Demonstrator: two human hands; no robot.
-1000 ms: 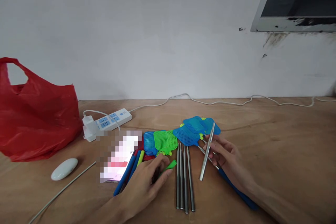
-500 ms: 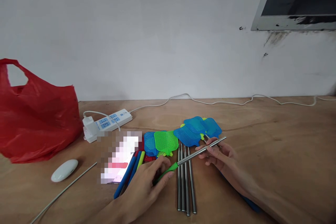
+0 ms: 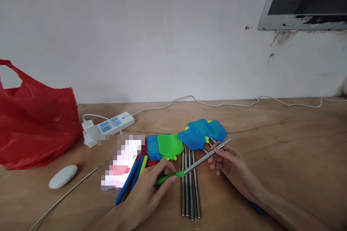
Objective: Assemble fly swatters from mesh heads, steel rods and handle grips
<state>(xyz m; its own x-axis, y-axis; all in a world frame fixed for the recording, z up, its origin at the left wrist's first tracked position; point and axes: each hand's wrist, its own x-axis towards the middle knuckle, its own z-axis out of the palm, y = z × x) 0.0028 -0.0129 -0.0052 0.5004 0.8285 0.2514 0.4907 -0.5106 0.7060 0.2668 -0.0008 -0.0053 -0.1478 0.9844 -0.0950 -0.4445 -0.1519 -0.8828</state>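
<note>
A green plastic handle (image 3: 170,177) is pinched in my left hand (image 3: 151,187), its back end tucked under the palm. Joined to the handle's front is a metal rod (image 3: 200,159), slanting up to the right. My right hand (image 3: 227,162) grips that rod near its far end with thumb and fingers. Below the rod, several loose metal rods (image 3: 191,191) lie side by side on the table. Mesh fly swatter heads, one green (image 3: 170,145) and others blue (image 3: 197,133), lie just beyond the hands. Blue handles (image 3: 127,184) and a yellow-green one (image 3: 143,166) rest beside my left hand.
A lit phone (image 3: 124,162), partly pixelated, lies at left. Behind it are a white power strip (image 3: 112,126) and a red plastic bag (image 3: 38,122). A white mouse-shaped object (image 3: 63,177) sits near a cable (image 3: 65,195). Another white cord (image 3: 162,107) runs along the wall.
The rod and green handle have shifted slightly, with more of the handle showing in front of my left fingers. The whole view has drifted a little. Both hands keep their hold.
</note>
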